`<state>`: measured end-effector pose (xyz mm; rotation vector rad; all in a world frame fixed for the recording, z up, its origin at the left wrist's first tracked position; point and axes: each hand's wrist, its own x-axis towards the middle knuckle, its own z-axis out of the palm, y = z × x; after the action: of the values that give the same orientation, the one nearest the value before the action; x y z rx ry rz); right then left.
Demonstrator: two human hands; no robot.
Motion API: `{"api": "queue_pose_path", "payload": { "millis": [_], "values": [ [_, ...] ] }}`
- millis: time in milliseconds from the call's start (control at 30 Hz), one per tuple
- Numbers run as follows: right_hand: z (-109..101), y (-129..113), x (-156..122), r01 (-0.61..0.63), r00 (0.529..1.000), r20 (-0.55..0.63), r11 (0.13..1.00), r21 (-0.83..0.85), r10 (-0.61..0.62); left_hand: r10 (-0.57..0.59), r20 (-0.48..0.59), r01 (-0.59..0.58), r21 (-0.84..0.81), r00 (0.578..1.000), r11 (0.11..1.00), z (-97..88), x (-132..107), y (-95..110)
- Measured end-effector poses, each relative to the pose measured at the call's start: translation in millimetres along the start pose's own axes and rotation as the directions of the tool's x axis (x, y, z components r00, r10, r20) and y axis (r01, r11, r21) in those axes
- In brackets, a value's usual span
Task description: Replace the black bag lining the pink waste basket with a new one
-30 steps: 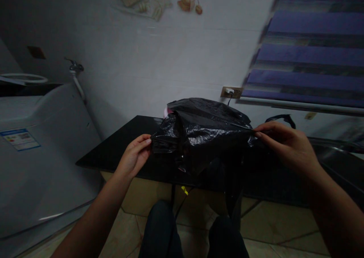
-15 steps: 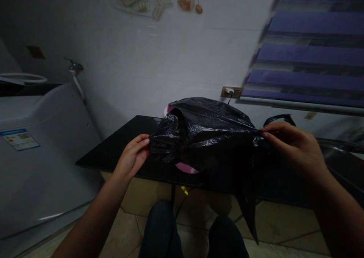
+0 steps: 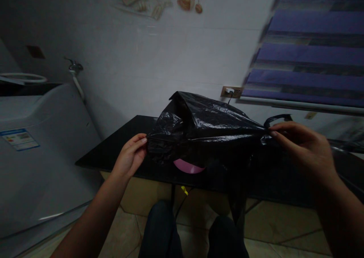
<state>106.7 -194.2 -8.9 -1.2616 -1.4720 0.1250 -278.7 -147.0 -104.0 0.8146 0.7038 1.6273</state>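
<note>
A shiny black plastic bag (image 3: 218, 118) is stretched sideways between my two hands above the dark countertop (image 3: 122, 136). My left hand (image 3: 132, 154) pinches its gathered left end between thumb and fingers. At the other side my right hand (image 3: 304, 144) pinches a bunched part of the bag, and a loop of black plastic stands up behind those fingers. Below the bag shows the curved edge of a pink object (image 3: 189, 166); the bag hides the rest of it. A strip of plastic hangs down past the counter's front edge.
A white washing machine (image 3: 42, 148) stands at the left, near a wall tap (image 3: 75, 66). Behind the counter are a socket with a plug (image 3: 229, 91) and a purple striped blind (image 3: 309, 53). A cord with a yellow tag (image 3: 184, 190) hangs at the front, above my knees.
My right hand has moved slightly right, pulling the bag tauter. Its upper left part has risen and now covers the pink bit seen there before. The hanging strip has swung left.
</note>
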Motion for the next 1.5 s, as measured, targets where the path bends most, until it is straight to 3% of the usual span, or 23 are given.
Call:
{"api": "queue_pose_path", "payload": {
  "millis": [367, 633, 1100, 1500],
  "values": [
    [-7.3, 2.7, -3.4, -0.017, 0.997, -0.074, 1.000, -0.008, 0.016, -0.003, 0.003, 0.003, 0.004, 1.000, 1.000, -2.5, 1.1, -1.3],
    [-10.1, 5.0, -5.3, -0.104, 0.982, -0.155, 0.994, 0.022, 0.107, 0.023, 0.020, -0.023, 0.008, 1.000, 1.000, -2.8, 3.1, -1.2],
    [-14.9, 3.9, -8.8, -0.141, 0.967, -0.218, 0.990, -0.017, 0.134, 0.008, -0.030, -0.009, -0.024, 1.000, 1.000, -7.2, 5.1, 0.3],
    [-18.3, 5.9, -10.8, -0.181, 0.951, -0.255, 0.983, -0.005, 0.174, 0.001, -0.001, -0.001, 0.014, 1.000, 1.000, -6.7, 3.4, 1.7]
  ]
}}
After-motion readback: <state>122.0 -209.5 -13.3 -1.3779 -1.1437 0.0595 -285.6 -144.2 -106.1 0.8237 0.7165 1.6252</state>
